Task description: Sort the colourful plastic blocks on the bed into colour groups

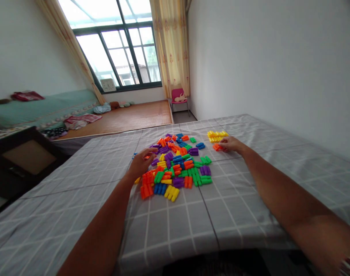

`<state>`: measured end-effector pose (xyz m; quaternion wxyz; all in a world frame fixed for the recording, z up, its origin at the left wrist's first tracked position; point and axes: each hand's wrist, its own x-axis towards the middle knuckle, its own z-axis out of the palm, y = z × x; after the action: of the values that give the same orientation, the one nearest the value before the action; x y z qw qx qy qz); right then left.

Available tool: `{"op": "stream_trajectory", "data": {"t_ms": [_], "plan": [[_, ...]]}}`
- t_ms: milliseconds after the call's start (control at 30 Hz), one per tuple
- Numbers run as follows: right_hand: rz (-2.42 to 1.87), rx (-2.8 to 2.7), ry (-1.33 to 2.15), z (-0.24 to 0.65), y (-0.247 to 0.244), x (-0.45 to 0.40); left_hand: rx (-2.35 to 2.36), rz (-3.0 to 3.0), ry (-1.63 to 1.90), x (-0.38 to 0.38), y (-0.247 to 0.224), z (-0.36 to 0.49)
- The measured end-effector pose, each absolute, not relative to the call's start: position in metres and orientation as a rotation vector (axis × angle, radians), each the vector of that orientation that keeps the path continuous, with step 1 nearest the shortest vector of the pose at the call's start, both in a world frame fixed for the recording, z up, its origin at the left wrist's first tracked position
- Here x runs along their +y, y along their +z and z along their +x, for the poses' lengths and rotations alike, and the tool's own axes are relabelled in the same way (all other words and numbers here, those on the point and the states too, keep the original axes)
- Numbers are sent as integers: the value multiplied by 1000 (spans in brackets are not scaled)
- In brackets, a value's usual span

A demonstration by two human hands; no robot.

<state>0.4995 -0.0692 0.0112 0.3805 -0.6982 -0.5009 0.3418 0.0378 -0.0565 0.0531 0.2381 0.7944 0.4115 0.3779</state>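
A heap of plastic toy building blocks in orange, green, blue, purple and yellow lies in the middle of the cloth-covered surface. At the heap's left edge, my left hand has its fingers curled round an orange block, which is partly hidden by them. My right hand is out to the right of the heap, fingertips pinching another orange block low at the cloth. Just beyond those fingertips sits a cluster of yellow blocks, apart from the heap.
The grey checked cloth covers the broad surface before me, wrinkled toward the right. White wall runs along the right side. Farther off are a low wooden bed platform, a pink chair and a dark cabinet at left.
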Motion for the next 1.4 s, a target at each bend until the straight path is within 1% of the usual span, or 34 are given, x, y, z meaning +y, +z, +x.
{"op": "stream_trajectory", "data": {"t_ms": [67, 167, 233, 333, 467, 567, 700, 767, 833, 967, 1233, 1333, 1400], "plan": [[-1881, -1357, 825, 502, 10, -69, 1150, 2187, 1027, -55, 52, 35], [-1968, -1500, 643, 504, 14, -69, 1192, 2184, 1030, -52, 51, 30], [-1892, -1628, 571, 505, 16, -71, 1225, 2182, 1030, -48, 51, 24], [-1762, -1776, 593, 504, 14, -73, 1278, 2201, 992, -43, 50, 14], [-1772, -1829, 534, 505, 7, -73, 1277, 2244, 900, -40, 49, 3], [-1791, -1859, 354, 507, 5, -68, 1209, 2247, 773, -42, 52, -6], [-1695, -1830, -32, 493, 10, -64, 1062, 2237, 453, -54, 66, -14], [-1615, -1861, -128, 478, 13, -67, 987, 2256, 293, -63, 75, -14], [-1544, -1942, -155, 461, 13, -72, 930, 2285, 238, -69, 80, -11], [-1471, -2089, -116, 434, 9, -81, 931, 2324, 340, -69, 74, -3], [-1431, -2103, -71, 422, 6, -85, 1362, 2416, 549, -43, 46, -7], [-1430, -2110, -59, 420, 5, -85, 1516, 2324, 659, -41, 45, -6], [-1427, -2113, -44, 419, 2, -85, 1532, 2187, 768, -42, 45, -4]]}}
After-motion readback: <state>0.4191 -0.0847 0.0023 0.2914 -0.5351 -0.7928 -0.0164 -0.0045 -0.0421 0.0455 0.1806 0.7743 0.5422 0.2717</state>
